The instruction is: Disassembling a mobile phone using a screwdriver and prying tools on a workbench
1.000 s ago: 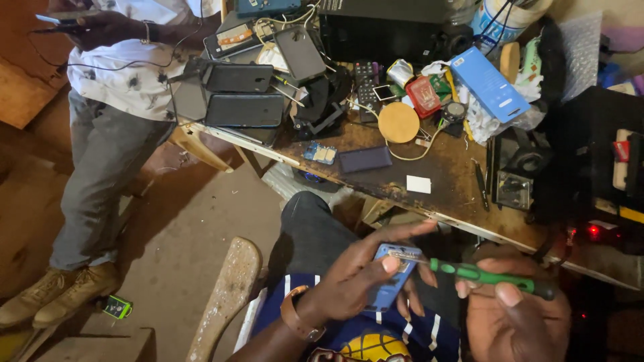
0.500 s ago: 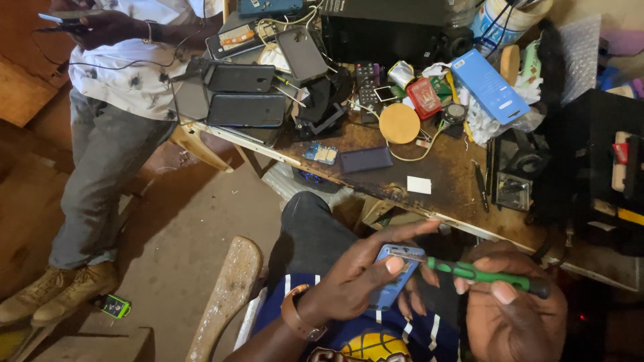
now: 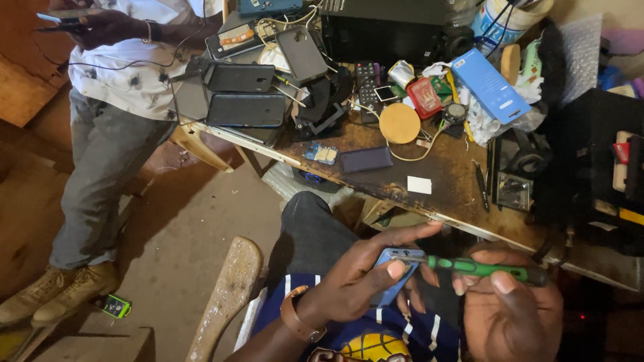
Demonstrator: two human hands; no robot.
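Left hand [image 3: 355, 285] gripping flat blue phone [image 3: 396, 268], right hand [image 3: 513, 308] clasping slim green-handled screwdriver [image 3: 473, 268]

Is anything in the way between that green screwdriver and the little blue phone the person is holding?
Nothing visible. The right hand holds the green screwdriver, and its metal tip lies right on the blue phone held in the left hand. The left thumb rests on the phone beside the tip, not across it.

Greens, blues and worn browns

The screwdriver [image 3: 479, 269] has a green handle; the phone [image 3: 396, 275] is blue; the box [image 3: 488, 85] is bright blue; the surface [image 3: 449, 171] is stained dark brown; the round disc [image 3: 399, 123] is tan.
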